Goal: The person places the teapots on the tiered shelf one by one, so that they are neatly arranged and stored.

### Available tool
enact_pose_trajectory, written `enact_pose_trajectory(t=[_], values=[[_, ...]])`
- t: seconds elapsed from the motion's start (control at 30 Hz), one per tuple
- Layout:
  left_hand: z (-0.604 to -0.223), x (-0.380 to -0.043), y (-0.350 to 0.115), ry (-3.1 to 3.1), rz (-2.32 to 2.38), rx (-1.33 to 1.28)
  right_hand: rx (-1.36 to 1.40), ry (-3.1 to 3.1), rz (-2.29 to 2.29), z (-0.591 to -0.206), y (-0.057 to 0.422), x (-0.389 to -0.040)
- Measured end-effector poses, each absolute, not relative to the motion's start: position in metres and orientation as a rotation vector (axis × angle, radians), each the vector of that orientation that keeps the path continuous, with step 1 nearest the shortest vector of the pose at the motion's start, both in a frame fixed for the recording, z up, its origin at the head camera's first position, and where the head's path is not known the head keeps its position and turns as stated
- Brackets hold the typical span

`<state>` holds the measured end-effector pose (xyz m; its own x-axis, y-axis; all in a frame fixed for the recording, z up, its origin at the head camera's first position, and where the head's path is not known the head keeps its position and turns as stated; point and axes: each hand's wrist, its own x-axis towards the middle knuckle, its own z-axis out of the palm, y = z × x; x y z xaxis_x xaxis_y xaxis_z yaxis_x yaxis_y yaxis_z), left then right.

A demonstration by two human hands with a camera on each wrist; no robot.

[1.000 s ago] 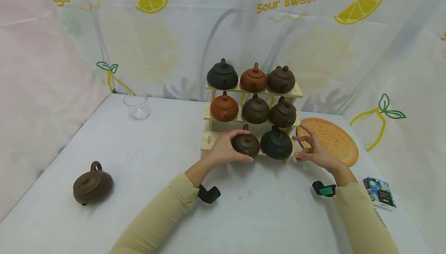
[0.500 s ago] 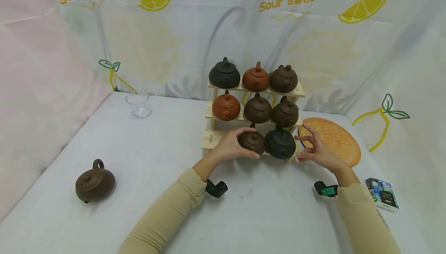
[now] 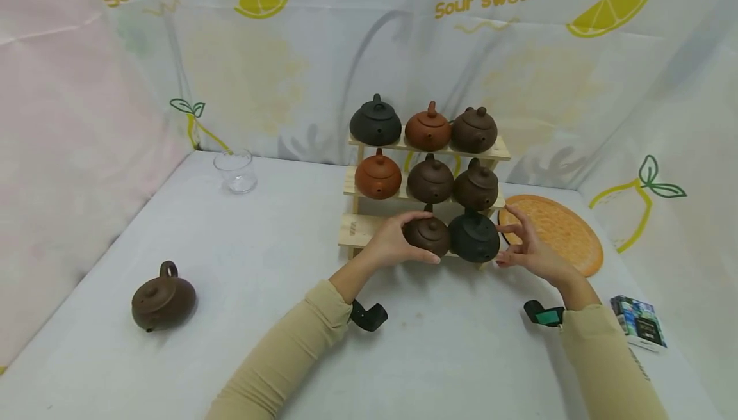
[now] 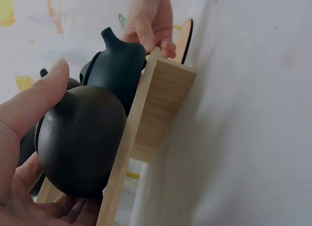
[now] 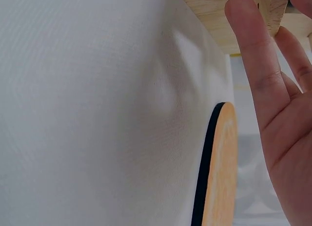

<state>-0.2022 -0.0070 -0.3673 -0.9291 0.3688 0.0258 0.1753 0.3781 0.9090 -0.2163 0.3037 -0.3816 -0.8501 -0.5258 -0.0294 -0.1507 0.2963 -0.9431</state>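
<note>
On the bottom shelf of a wooden three-tier rack [image 3: 360, 230], my left hand [image 3: 398, 244] holds a brown teapot [image 3: 428, 238], thumb on one side and fingers on the other. Against that teapot's right side sits a black teapot [image 3: 475, 238], its spout facing forward. My right hand [image 3: 533, 253] is at the rack's right end, fingers spread beside the black teapot. In the left wrist view, its fingertips touch the end of the bottom board [image 4: 168, 65]. The right wrist view shows its thumb [image 5: 253, 55] extended along the wood.
Several teapots fill the upper shelves, including an orange one [image 3: 378, 177]. Another brown teapot [image 3: 164, 301] stands at the table's left, with a clear glass [image 3: 236, 173] farther back. A round pizza-patterned board [image 3: 556, 231] and a small box [image 3: 639, 323] lie at the right.
My left hand has slid the brown teapot rightward along the bottom shelf, and the black teapot has shifted right with it. My right hand has stayed at the rack's end.
</note>
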Motion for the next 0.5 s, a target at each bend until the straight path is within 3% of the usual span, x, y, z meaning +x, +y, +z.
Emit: enact_pose_trajectory(t=[0.5], values=[[-0.363,-0.194,-0.033,2.421,1.736,0.623,-0.628,2.23,-1.553,-0.381,0.306,-0.216]])
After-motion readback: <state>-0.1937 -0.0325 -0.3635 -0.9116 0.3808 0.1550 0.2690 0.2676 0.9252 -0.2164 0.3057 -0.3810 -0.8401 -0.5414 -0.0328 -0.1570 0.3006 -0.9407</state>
